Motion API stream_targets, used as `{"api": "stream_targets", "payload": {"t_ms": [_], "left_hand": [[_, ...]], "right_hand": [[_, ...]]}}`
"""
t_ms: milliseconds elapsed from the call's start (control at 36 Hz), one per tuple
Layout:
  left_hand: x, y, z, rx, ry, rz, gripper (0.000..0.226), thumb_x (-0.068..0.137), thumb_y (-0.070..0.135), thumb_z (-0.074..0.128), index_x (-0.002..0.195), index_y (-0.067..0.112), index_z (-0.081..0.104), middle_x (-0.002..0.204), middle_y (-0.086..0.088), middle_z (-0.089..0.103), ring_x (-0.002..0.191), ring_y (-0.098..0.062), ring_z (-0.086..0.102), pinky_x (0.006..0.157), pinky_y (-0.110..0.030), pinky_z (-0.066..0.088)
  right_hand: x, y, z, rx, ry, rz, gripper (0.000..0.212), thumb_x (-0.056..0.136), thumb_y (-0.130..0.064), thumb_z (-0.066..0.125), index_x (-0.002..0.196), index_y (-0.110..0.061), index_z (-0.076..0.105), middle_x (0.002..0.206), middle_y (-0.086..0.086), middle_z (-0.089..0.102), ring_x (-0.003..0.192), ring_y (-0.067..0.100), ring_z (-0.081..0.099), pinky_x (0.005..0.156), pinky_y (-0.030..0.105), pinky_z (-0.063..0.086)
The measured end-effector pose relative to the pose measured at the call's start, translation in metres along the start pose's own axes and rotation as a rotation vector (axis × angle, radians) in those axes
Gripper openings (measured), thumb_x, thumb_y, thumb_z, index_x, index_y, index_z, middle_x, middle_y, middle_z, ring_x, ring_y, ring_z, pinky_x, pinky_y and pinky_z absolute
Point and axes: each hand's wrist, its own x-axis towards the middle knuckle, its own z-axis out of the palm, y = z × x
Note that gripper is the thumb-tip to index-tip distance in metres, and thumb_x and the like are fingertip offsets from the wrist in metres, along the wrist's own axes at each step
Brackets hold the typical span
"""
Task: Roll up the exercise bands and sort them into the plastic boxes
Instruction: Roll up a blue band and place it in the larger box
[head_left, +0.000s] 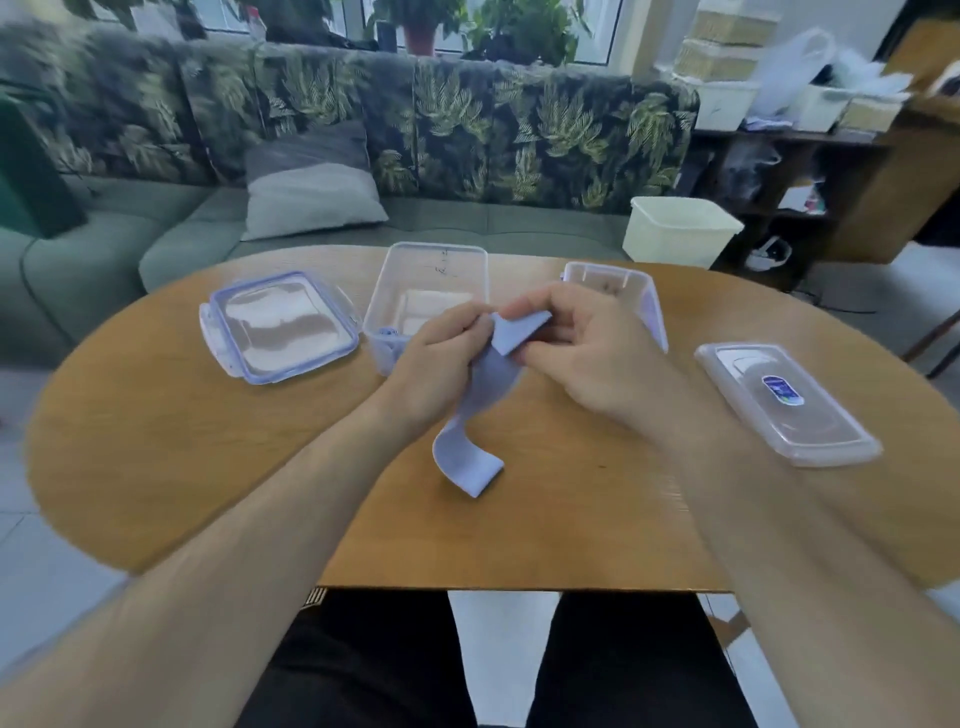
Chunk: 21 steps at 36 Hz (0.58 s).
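Lilac band (488, 387), pinched at its folded top end by my left grip (441, 353) and right grip (587, 343) alike, hangs over the counter (208, 467) before the open box (436, 248), tail touching the wood. Tight, square-edged turns should keep the roll from springing loose.

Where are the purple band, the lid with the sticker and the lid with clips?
purple band (491, 384), head view, on its hanging middle stretch.
sticker lid (800, 431), head view, on the clear plastic below the sticker.
clip lid (280, 327), head view, on its flat centre.
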Motion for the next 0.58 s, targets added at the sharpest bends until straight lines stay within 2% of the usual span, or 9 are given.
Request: {"api": "stream_targets", "payload": {"t_ms": [56,111,167,194,250,278,333,500,583], "left_hand": [[0.000,-0.001,-0.002,-0.052,-0.044,-0.052,0.029,0.106,0.019,0.045,0.112,0.006,0.070,0.092,0.001,0.070,0.088,-0.007,0.062,0.078,-0.020,0.045],[0.003,-0.005,-0.001,-0.099,-0.089,-0.105,0.039,0.104,0.036,0.044,0.124,0.013,0.069,0.114,-0.018,0.070,0.105,-0.027,0.066,0.091,-0.037,0.050],[0.005,-0.007,0.003,-0.133,-0.090,-0.174,0.056,0.098,0.056,0.042,0.126,0.015,0.068,0.127,-0.024,0.064,0.120,-0.041,0.060,0.108,-0.059,0.043],[0.006,-0.006,0.007,-0.158,-0.080,-0.197,0.063,0.097,0.062,0.040,0.125,0.014,0.069,0.127,-0.022,0.065,0.122,-0.040,0.060,0.110,-0.062,0.041],[0.009,-0.004,0.014,-0.220,-0.060,-0.219,0.069,0.101,0.065,0.032,0.125,0.011,0.068,0.123,-0.018,0.069,0.113,-0.031,0.067,0.103,-0.051,0.051],[0.010,-0.002,0.017,-0.253,-0.073,-0.214,0.069,0.104,0.063,0.028,0.124,0.012,0.069,0.115,-0.017,0.072,0.103,-0.027,0.071,0.092,-0.041,0.056],[0.011,0.002,0.025,-0.273,-0.128,-0.198,0.068,0.105,0.060,0.021,0.116,0.017,0.072,0.095,-0.014,0.075,0.083,-0.019,0.071,0.071,-0.029,0.055],[0.019,-0.001,0.036,-0.277,-0.274,-0.247,0.045,0.104,0.046,0.045,0.118,0.011,0.069,0.091,-0.012,0.072,0.068,-0.016,0.062,0.057,-0.026,0.048],[0.021,-0.001,0.039,-0.368,-0.340,-0.329,0.040,0.102,0.044,0.049,0.123,0.016,0.068,0.090,-0.007,0.072,0.069,-0.016,0.060,0.061,-0.028,0.047]], "right_hand": [[0.006,0.001,0.000,-0.023,0.056,0.000,0.021,0.091,-0.005,0.069,0.090,-0.026,0.072,0.081,-0.002,0.075,0.073,0.013,0.071,0.073,0.029,0.060],[0.012,0.001,-0.005,-0.074,0.085,0.016,0.011,0.093,-0.017,0.071,0.085,-0.026,0.071,0.069,0.000,0.065,0.057,0.013,0.058,0.058,0.031,0.052],[0.018,0.001,-0.012,-0.130,0.112,0.046,0.017,0.092,-0.028,0.071,0.076,-0.024,0.068,0.062,-0.005,0.053,0.052,0.014,0.046,0.055,0.031,0.041],[0.020,0.000,-0.016,-0.133,0.122,0.072,0.026,0.092,-0.030,0.071,0.069,-0.023,0.064,0.057,-0.008,0.046,0.049,0.013,0.040,0.054,0.030,0.036],[0.024,-0.003,-0.023,-0.122,0.126,0.128,0.038,0.093,-0.030,0.071,0.059,-0.023,0.054,0.051,-0.011,0.036,0.044,0.011,0.032,0.048,0.025,0.029],[0.025,-0.005,-0.026,-0.106,0.111,0.158,0.039,0.093,-0.028,0.071,0.060,-0.022,0.052,0.050,-0.009,0.035,0.042,0.010,0.032,0.046,0.024,0.026],[0.028,-0.008,-0.032,-0.050,0.066,0.209,0.034,0.093,-0.024,0.071,0.065,-0.018,0.054,0.050,-0.007,0.036,0.037,0.010,0.035,0.044,0.023,0.024],[0.041,-0.005,-0.053,-0.083,0.051,0.234,0.020,0.093,-0.028,0.070,0.076,-0.018,0.066,0.046,-0.014,0.045,0.040,0.002,0.036,0.043,0.018,0.027],[0.047,-0.001,-0.059,-0.089,0.054,0.220,0.016,0.092,-0.030,0.072,0.087,-0.015,0.071,0.048,-0.016,0.044,0.040,0.003,0.036,0.044,0.019,0.028]]}}
